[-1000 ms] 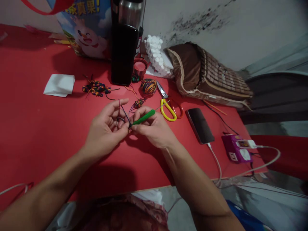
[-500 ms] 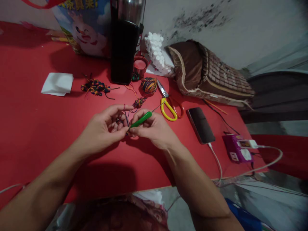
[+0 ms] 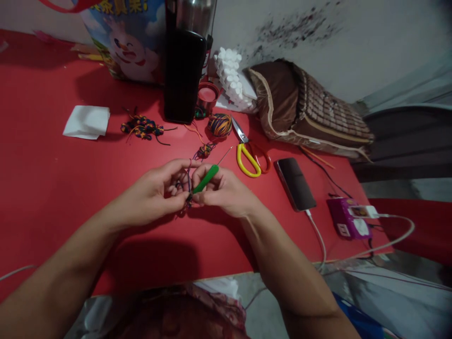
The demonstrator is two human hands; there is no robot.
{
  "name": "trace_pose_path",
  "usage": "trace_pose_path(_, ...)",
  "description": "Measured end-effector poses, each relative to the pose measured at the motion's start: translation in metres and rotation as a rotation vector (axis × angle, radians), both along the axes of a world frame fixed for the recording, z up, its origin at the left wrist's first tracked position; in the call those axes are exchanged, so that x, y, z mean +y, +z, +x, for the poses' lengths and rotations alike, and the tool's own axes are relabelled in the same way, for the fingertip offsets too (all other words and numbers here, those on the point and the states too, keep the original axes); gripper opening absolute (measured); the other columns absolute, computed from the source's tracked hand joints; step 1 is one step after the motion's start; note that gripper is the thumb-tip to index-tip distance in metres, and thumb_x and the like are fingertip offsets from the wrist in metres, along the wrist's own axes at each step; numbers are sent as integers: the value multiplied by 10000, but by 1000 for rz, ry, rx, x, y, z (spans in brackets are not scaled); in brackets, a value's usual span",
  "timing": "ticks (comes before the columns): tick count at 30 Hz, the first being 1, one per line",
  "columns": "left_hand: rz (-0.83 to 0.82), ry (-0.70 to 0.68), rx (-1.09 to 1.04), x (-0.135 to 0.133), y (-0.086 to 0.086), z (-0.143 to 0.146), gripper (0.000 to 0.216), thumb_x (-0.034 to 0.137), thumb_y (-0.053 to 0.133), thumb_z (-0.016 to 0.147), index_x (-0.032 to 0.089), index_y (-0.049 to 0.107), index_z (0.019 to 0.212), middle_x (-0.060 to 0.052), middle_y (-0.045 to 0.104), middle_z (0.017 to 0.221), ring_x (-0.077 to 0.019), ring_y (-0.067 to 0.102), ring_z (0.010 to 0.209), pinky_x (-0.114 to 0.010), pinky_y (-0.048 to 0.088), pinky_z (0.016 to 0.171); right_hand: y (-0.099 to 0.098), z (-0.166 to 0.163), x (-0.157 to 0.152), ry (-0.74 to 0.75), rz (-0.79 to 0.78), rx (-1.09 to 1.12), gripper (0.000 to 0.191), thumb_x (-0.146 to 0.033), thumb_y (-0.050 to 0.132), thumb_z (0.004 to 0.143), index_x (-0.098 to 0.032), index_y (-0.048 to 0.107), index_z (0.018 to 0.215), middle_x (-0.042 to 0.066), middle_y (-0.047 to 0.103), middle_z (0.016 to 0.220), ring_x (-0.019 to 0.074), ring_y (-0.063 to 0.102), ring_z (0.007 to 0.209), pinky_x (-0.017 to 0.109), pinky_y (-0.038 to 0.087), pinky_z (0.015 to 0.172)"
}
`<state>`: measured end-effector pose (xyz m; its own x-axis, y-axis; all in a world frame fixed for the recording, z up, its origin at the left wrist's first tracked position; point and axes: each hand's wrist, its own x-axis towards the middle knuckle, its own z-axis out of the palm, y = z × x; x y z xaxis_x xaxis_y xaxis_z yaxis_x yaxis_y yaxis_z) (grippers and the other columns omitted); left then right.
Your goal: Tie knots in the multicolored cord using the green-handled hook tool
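Note:
My left hand (image 3: 155,190) and my right hand (image 3: 226,190) meet above the red table (image 3: 52,179), fingertips almost touching. The left hand pinches a small knot of dark multicoloured cord (image 3: 187,186), with thin strands looping over its fingers. The right hand grips a green-handled hook tool (image 3: 206,178), whose thin metal tip points up and to the right while the handle's lower end sits at the knot. Just beyond the hands lies a small knotted cord piece (image 3: 204,150).
Yellow and orange scissors (image 3: 249,155), a ball of coloured cord (image 3: 219,125), a pile of finished knots (image 3: 143,128) and a white tissue (image 3: 86,122) lie further back. A phone (image 3: 294,182) on a cable and a purple power strip (image 3: 348,221) sit right. A black flask (image 3: 183,75) stands behind.
Both hands have drawn closer together and slightly lower. The green tool has tilted more upright. The left fingers have curled in around the cord.

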<state>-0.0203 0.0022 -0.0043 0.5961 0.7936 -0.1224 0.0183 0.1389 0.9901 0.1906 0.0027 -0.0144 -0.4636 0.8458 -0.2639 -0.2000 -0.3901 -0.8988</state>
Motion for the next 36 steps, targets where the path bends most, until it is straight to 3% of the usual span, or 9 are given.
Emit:
trace_pose_path(6, -97, -30, -80, 3, 4, -1, 592, 85, 656, 911, 206, 588, 1487, -33, 637, 1049, -120, 688, 715, -255, 618, 641, 1, 0, 0, 31, -13, 71, 241, -74, 830, 658, -174, 661, 797, -76, 685, 634, 53, 609, 540, 176, 494, 557)
trace_pose_path(10, -51, -11, -65, 6, 6, -3, 568, 68, 704, 875, 180, 653, 1429, -35, 671, 1014, -121, 687, 820, -205, 600, 706, 2, -1, -1, 39, -32, 89, 243, -82, 839, 661, -176, 655, 788, -77, 685, 632, 50, 603, 529, 176, 496, 553)
trace_pose_path(15, -35, -20, -32, 5, 4, -5, 648, 138, 704, 927, 216, 555, 1553, -29, 678, 1021, -113, 684, 729, -225, 598, 654, 1, -2, -1, -14, -45, 39, 268, -102, 853, 662, -185, 657, 825, -74, 703, 650, 67, 639, 561, 193, 527, 587)
trace_pose_path(21, 82, 4, 58, 4, -4, -4, 683, 50, 677, 890, 230, 573, 1541, -32, 706, 1020, -137, 712, 781, -232, 587, 674, 3, 0, 1, -58, -17, -7, 250, -128, 858, 697, -194, 660, 834, -68, 722, 634, 81, 673, 572, 192, 534, 589)
trace_pose_path(36, -139, 126, -186, 7, 0, 4, 438, 112, 769, 889, 170, 706, 1319, -9, 678, 907, -113, 697, 726, -185, 572, 595, 2, 2, 1, -29, -32, 87, 251, -128, 890, 718, -188, 677, 837, -58, 736, 655, 81, 671, 569, 209, 536, 598)
